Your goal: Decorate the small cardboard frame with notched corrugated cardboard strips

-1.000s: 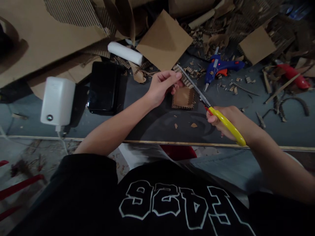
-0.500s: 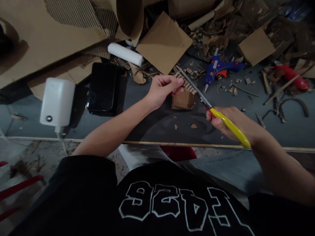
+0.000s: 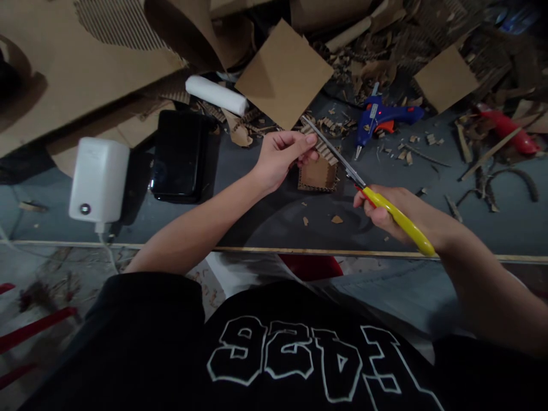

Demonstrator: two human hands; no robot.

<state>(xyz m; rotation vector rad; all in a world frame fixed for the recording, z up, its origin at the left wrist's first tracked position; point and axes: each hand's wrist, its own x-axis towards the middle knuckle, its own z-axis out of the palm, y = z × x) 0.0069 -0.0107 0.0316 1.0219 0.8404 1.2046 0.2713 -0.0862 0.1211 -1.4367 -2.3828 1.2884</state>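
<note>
While left fingers pinch cardboard, the shirt shows "4".

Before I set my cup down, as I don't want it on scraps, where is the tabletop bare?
Bare patches: between the black case and the left hand; and at the table's front edge, right of the right hand, below the curled strip. Crowded: the back, under cardboard, and around the glue gun, among scraps.
</note>
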